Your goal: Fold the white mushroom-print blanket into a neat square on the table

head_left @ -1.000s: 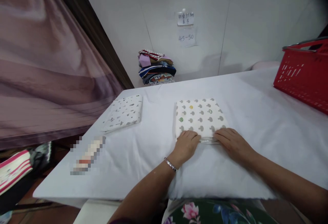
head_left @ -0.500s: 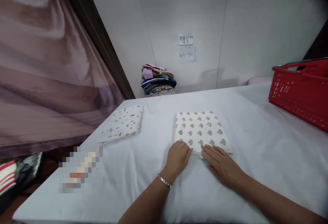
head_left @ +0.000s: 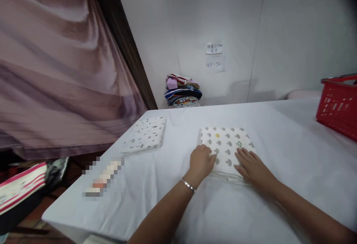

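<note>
A folded white cloth (head_left: pixel 227 147) printed with grey mushrooms, plus a yellow and a green one, lies flat in front of me. Its layered near edge faces me. My left hand (head_left: pixel 202 160) rests on the cloth's left side, fingers bent over that edge and thumb apart on the print. Flat on the right part lies my right hand (head_left: pixel 252 167), fingers stretched out and thumb spread. Neither hand lifts the cloth. A second folded white cloth (head_left: pixel 147 134) with small dark prints lies to the left, apart from my hands.
A white-covered table (head_left: pixel 178 199) carries both cloths. A blurred-out item (head_left: pixel 104 179) lies near its left edge. A stack of folded fabrics (head_left: pixel 184 89) stands by the back wall, below paper signs (head_left: pixel 214 63). A red basket (head_left: pixel 338 106) is at right, a pink curtain (head_left: pixel 55 69) at left.
My hands have moved from the cloth's near edge up onto its sides, and my right hand now lies flatter across it. The view has shifted left.
</note>
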`<control>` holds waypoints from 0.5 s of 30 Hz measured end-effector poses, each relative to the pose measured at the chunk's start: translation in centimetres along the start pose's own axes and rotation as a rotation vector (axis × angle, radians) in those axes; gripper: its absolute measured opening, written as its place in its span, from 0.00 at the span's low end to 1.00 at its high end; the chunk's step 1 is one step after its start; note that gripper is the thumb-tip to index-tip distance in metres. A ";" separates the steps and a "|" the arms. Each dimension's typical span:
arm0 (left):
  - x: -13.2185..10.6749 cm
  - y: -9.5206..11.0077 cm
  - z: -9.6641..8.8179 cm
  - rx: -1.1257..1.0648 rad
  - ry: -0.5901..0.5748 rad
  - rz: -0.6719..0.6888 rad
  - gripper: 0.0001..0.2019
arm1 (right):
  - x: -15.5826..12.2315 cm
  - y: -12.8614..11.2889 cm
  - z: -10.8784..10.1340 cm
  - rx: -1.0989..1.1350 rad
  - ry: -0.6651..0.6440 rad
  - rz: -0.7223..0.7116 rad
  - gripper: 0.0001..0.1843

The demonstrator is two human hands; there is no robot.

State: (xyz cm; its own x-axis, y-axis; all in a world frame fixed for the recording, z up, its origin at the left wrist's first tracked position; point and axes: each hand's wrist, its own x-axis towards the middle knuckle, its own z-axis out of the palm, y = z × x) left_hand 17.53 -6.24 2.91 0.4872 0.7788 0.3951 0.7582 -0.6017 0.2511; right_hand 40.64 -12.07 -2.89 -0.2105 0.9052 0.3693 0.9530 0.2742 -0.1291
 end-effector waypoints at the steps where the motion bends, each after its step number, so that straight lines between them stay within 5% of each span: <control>1: 0.5 0.0 0.4 -0.001 0.015 0.037 0.09 | -0.2 0.1 0.6 -0.015 0.000 -0.006 0.28; 7: 0.2 -1.0 3.8 -0.029 -0.131 -0.040 0.24 | -1.4 0.4 0.6 -0.005 -0.011 -0.042 0.27; 11: -0.5 -1.1 3.7 -0.074 -0.139 -0.044 0.23 | -0.4 0.9 -0.5 0.032 -0.064 -0.026 0.28; 15: -0.4 -1.0 3.3 -0.079 -0.153 -0.063 0.23 | 2.9 1.7 -1.3 0.035 0.043 0.037 0.30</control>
State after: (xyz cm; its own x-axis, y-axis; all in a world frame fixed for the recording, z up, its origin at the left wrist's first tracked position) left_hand 18.06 -5.35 -0.40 0.5049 0.8296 0.2385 0.7560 -0.5584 0.3417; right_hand 41.90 -9.39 -0.78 -0.1655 0.9004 0.4024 0.9514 0.2532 -0.1753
